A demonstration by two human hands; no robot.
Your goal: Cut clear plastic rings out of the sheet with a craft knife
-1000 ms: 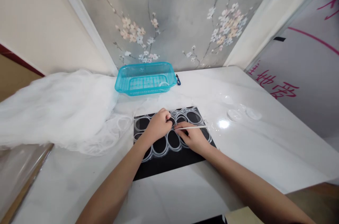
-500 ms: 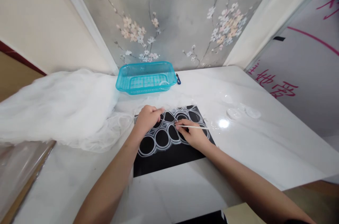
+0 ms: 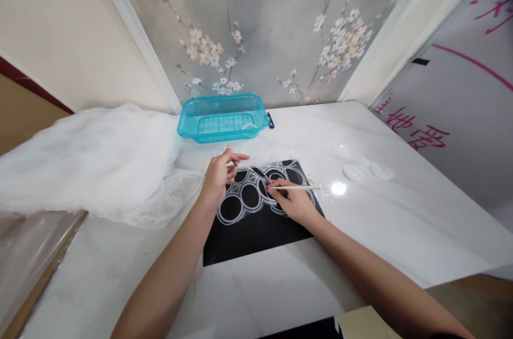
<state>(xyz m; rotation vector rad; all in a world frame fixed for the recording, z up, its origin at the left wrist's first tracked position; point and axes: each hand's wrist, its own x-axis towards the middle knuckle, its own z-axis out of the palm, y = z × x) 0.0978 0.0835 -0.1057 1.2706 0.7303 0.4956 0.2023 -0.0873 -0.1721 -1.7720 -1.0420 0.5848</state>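
Observation:
My right hand (image 3: 294,200) is pinched around the pale handle of a crochet hook (image 3: 298,187). Its thin shaft points left, over white openwork lace (image 3: 251,196) with round and oval holes. My left hand (image 3: 219,173) is raised at the lace's upper left edge, index finger stretched toward the right and the lower fingers curled in. A thin pale line shows by those fingers, but I cannot make out what they hold. Beneath the lace lies a black sheet (image 3: 248,245), its lower part bare. The lace's far edge blends into the white tabletop.
A blue plastic basket (image 3: 222,136) stands at the back, with small blue-handled snips (image 3: 271,121) beside it. A heap of white netting (image 3: 100,163) covers the left side. Clear round pieces (image 3: 353,172) lie on the right of the white marble-patterned table (image 3: 401,221).
My left hand has lifted and turned, its index finger now stretched out. The lace's lower left part has shifted up and right. My right hand keeps the hook in nearly the same place.

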